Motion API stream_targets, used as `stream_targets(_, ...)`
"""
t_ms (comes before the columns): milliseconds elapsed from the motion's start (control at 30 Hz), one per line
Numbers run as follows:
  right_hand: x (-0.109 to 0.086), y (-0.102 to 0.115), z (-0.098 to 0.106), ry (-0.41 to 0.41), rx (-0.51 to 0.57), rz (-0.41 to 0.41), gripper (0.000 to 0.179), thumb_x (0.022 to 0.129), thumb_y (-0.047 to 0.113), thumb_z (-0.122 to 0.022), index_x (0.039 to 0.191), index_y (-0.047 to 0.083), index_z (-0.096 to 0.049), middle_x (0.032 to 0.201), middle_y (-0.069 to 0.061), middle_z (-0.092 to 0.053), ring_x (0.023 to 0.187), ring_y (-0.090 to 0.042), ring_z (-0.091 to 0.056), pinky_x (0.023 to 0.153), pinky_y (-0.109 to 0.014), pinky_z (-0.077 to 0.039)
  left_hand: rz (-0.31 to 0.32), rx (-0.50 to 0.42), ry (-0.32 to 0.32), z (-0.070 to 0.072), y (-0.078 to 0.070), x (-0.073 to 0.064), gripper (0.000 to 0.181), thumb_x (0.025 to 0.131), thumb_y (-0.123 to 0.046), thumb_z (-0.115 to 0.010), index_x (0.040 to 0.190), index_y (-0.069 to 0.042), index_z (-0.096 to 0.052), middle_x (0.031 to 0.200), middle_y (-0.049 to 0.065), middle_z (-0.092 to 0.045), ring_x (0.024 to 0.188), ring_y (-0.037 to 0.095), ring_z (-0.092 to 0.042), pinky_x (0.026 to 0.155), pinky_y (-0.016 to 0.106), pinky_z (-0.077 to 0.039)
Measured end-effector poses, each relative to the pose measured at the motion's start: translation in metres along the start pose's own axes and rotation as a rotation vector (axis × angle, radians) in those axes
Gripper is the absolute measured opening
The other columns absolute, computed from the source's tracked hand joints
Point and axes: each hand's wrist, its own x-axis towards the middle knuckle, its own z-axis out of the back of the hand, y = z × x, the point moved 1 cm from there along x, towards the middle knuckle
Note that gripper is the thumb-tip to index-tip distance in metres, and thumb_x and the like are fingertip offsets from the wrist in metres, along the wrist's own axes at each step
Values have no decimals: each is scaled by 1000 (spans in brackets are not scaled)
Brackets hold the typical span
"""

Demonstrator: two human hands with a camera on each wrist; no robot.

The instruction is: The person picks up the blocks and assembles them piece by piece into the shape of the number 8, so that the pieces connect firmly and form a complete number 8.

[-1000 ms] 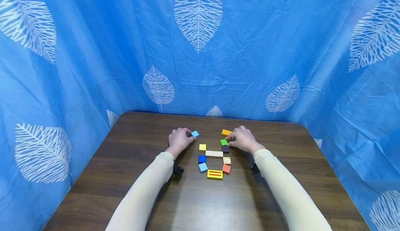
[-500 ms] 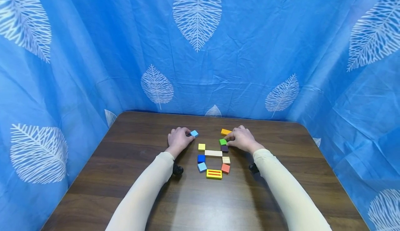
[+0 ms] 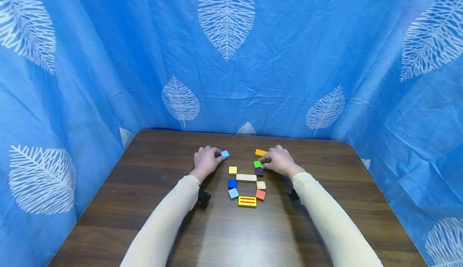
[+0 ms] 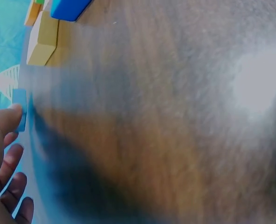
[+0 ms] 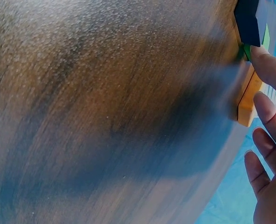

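Note:
My left hand pinches a light blue block between thumb and fingers at the back of the table. The left wrist view shows my thumb on the side of this blue block, the other fingers loosely bent. My right hand has its thumb against a small green block, which the right wrist view shows partly hidden behind a dark block; the index finger is hidden there. An orange block lies just behind the green one, close to my right fingers.
Below my hands lie a yellow block, a long pale block, a dark blue block, another light blue block, a striped wooden block, a red-orange block and a yellow block with red stripes. A blue curtain hangs behind the table.
The view has shifted slightly, so everything sits a little further left. Both hands and the blocks hold nearly the same places.

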Motion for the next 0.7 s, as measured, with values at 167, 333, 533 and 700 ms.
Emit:
stream_targets(167, 0, 0, 1, 3, 2, -6, 27, 88, 33, -83, 114, 25, -81, 96, 3, -64, 103, -25, -46, 88, -44, -39, -83, 8, 13, 4, 0, 3, 35, 97, -39, -71, 126, -20, -73, 127, 4, -66, 117, 29, -51, 99, 47, -40)
stream_targets(333, 0, -1, 1, 2, 2, -8, 26, 88, 32, -83, 112, 25, -81, 94, 3, -63, 103, -24, -46, 87, -43, -39, -171, 36, 56, 9, -2, 5, 34, 98, -40, -70, 127, -22, -74, 128, 2, -68, 117, 28, -53, 100, 47, -39)
stream_targets(533, -1, 0, 1, -2, 0, -3, 26, 88, 32, -83, 112, 24, -81, 94, 3, -63, 102, -25, -45, 87, -43, -39, -261, 63, 119, 11, -7, 6, 33, 98, -40, -69, 127, -24, -74, 122, 0, -69, 115, 25, -53, 100, 46, -40)
stream_targets(700, -1, 0, 0, -9, -1, 3, 27, 88, 32, -83, 113, 24, -81, 95, 3, -64, 101, -24, -45, 86, -42, -39, -297, 84, 174, 11, -10, 7, 33, 98, -41, -69, 128, -26, -73, 119, -2, -68, 112, 22, -53, 99, 43, -40)
